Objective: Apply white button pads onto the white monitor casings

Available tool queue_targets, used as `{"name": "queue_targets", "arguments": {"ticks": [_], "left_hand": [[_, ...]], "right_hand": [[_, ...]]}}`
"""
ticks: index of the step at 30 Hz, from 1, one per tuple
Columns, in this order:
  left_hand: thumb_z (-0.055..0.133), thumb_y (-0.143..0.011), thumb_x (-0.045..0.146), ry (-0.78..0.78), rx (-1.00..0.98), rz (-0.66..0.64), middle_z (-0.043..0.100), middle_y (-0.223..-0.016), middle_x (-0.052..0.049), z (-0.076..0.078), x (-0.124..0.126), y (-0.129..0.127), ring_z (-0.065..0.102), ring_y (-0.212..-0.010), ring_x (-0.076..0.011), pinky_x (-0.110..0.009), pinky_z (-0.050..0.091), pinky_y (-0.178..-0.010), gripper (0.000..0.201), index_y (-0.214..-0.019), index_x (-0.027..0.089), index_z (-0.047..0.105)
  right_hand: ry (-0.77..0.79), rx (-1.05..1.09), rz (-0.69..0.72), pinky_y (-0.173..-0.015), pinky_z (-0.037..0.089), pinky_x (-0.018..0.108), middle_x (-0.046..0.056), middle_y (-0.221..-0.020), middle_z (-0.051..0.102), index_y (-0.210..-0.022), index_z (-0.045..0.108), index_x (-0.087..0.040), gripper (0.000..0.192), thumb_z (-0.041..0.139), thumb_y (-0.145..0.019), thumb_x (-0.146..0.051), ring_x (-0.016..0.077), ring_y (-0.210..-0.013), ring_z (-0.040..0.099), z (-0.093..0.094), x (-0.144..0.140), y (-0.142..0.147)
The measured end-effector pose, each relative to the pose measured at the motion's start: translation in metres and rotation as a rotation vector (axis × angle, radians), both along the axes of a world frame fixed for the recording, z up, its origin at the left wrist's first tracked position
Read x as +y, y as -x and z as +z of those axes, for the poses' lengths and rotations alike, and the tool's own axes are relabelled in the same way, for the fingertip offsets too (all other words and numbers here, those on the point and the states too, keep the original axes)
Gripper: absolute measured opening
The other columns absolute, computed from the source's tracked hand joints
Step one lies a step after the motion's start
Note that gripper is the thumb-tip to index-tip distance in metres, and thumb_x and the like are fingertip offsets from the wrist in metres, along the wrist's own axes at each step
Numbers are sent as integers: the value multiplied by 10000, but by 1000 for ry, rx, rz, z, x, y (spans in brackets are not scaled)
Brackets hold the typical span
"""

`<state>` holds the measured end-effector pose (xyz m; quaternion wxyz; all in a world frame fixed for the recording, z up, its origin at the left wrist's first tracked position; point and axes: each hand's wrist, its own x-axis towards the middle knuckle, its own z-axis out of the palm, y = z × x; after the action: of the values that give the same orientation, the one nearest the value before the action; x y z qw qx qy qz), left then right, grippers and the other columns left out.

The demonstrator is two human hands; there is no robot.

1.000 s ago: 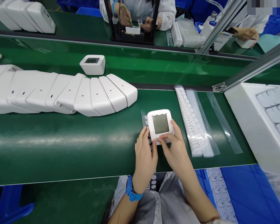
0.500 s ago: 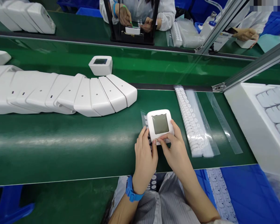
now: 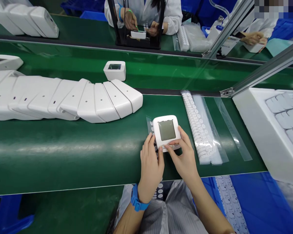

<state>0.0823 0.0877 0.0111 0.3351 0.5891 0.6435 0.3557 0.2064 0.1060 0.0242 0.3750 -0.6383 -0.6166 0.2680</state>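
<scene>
A squarish white device with a grey screen (image 3: 167, 130) lies on the green worktop in front of me, its screen facing up. My left hand (image 3: 151, 162) holds its left side, fingers along the edge and thumb at the lower corner. Around the lower right of the casing is my right hand (image 3: 184, 156), with the thumb and a finger pressed near the bottom front and another finger along the right side. What the right fingertips touch there is too small to make out. Partly under the device, a clear strip with pale round stickers (image 3: 150, 125) sticks out at the left.
A row of white casings (image 3: 88, 100) stands to the left. Behind it, another white device (image 3: 115, 71) sits on the green belt (image 3: 161, 73). Sticker strips (image 3: 197, 130) and a white foam tray (image 3: 251, 130) are at right. A co-worker's hands (image 3: 130, 19) work opposite.
The white device on the belt has moved right, and another at the far left has come further into view. My hands have barely moved on the screen device. The view has shifted slightly.
</scene>
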Motion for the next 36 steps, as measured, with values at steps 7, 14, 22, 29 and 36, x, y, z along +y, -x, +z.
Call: {"name": "queue_targets", "arguments": {"ticks": [7, 14, 22, 29, 36], "left_hand": [[393, -1029, 337, 7, -73, -14, 363, -1591, -108, 1, 0, 6, 326, -1486, -261, -516, 347, -1176, 468, -1491, 285, 343], [476, -1001, 360, 147, -466, 4, 537, -1496, -72, 3, -15, 50, 515, -1374, -219, -383, 464, -1126, 475, -1466, 284, 424], [543, -977, 353, 112, -508, 76, 720, -1270, -43, 4, -25, 41, 641, -1236, -214, -323, 581, -990, 375, -1345, 287, 570], [555, -979, 334, 67, -510, 99, 723, -1265, -16, 5, -28, 32, 641, -1229, -198, -283, 594, -970, 365, -1343, 315, 566], [533, -990, 326, -24, -415, 132, 704, -1295, -31, 1, -32, 22, 638, -1232, -221, -323, 607, -973, 383, -1371, 304, 546]], "right_hand": [[-57, -35, 5, -1104, 428, 517, 149, -1563, 397, -886, 625, -209, 59, 638, -902, -264, 304, -1436, 410, -5, 0, -1], [-315, -2, 62, -1113, 442, 531, 106, -1361, 604, -907, 655, -239, 97, 592, -931, -170, 278, -1391, 477, 0, -6, 10], [-297, 238, 197, -928, 589, 412, 65, -1153, 716, -960, 742, -276, 200, 598, -923, -142, 222, -1085, 688, 2, -14, 39], [-256, 285, 129, -940, 595, 389, 63, -1139, 711, -899, 756, -263, 192, 624, -898, -123, 209, -1072, 692, 3, -15, 37], [-258, 295, 100, -900, 613, 390, 59, -1082, 708, -892, 752, -272, 195, 609, -910, -140, 211, -1043, 693, 5, -17, 37]]}}
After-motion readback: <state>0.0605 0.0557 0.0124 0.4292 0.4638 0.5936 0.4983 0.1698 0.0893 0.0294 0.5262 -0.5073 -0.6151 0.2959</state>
